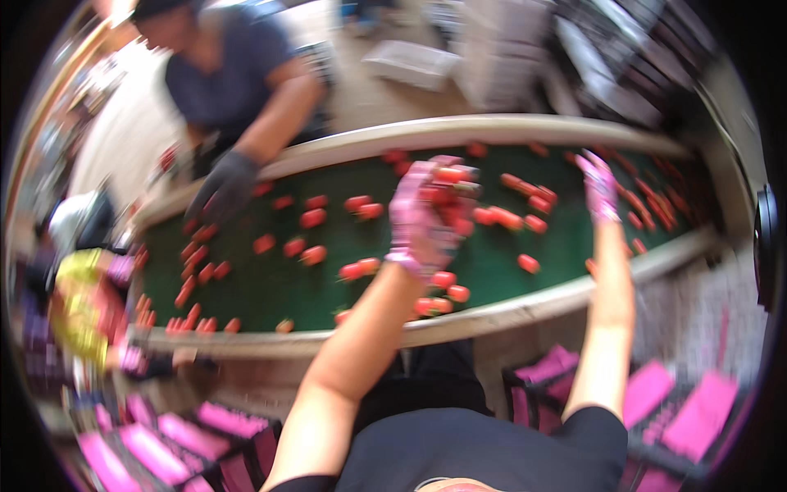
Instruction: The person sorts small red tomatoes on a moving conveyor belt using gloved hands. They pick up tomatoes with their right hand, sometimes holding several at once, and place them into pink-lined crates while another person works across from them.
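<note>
A green conveyor belt carries many small, oblong red vegetables or fruits, some with a green end. Motion blur hides their exact kind. Above the middle of the belt, my left hand in a pink glove is closed around several of these red pieces. My right hand, also pink-gloved, reaches over the belt's right part with its fingers stretched out. It seems to hold nothing. Nearest to it are more red pieces, smeared into streaks.
Pale raised rims border the belt. Across it at left, a person in a dark shirt reaches in with a grey-gloved hand. Someone in a yellow top stands at far left. Crates with pink sheets flank me below; a whitish bin lies beyond.
</note>
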Demonstrator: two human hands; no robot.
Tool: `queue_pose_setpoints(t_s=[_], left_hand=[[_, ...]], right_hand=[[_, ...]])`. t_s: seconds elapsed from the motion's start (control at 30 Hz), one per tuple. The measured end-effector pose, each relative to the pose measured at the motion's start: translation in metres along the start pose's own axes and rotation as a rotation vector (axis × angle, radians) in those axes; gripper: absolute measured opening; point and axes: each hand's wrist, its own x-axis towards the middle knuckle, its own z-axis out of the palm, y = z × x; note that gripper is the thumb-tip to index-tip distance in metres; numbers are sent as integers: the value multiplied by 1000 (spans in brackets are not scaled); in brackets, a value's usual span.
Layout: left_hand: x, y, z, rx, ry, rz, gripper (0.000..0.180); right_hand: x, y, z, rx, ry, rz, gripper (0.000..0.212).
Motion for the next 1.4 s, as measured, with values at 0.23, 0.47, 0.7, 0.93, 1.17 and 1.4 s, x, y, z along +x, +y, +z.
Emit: queue_pose_setpoints(t_s=[0.23, 0.47, 0.7, 0.93, 1.17, 1.4], left_hand=[[16, -49, -7, -65, 6, -140, 25], [22, -67, -3, -136, -20, -167, 27], [32, -67, -4, -150, 2, -157, 30], [25, -64, 1, -162, 27, -97, 24], [30, -57, -1, -303, 1, -141, 26], [29, -46, 4, -417, -5, -76, 31]], right_hand=[[5, 43, 6, 279, -513, -252, 49], [-55, -65, 6, 323, -736, -62, 36], [-80, -57, -5, 314, -695, 10, 39], [-119, -52, 3, 195, -358, -330, 42], [-159, -125, 13, 76, -784, -426, 41], [-162, -110, 14, -300, -480, -554, 24]])
